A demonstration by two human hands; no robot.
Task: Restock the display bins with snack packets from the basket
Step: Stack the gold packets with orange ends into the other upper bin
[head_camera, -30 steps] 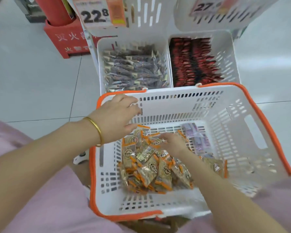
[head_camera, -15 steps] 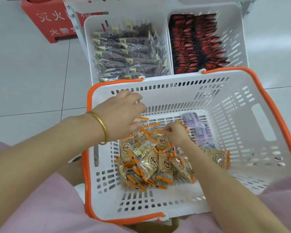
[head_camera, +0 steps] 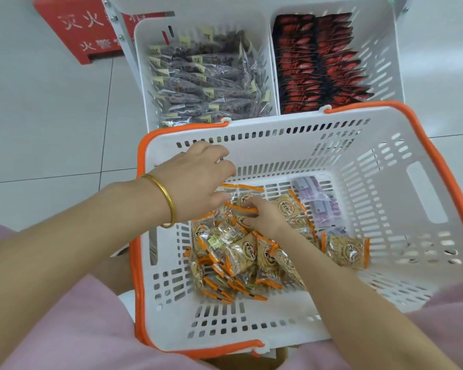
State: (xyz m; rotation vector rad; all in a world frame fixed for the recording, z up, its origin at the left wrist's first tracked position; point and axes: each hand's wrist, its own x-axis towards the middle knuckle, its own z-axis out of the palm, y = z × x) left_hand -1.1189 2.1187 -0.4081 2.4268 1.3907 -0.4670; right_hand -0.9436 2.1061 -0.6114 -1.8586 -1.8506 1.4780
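Orange-edged packets (head_camera: 241,252) lie heaped mid-frame in the basket (head_camera: 422,198), below the bins (head_camera: 270,30). The left hand (head_camera: 195,180) pinches a packet edge; the right hand (head_camera: 262,217) curls on another. Best gather several flat and lift together to avoid spilling.

Both arms bare to past the elbow, no sleeves visible. Left wrist: plain gold bangle (head_camera: 164,198), smooth, thin, no stones or markings. Right wrist w/o jewellery. Pale pink garment (head_camera: 72,329) over the lap, soft plain fabric, no print.
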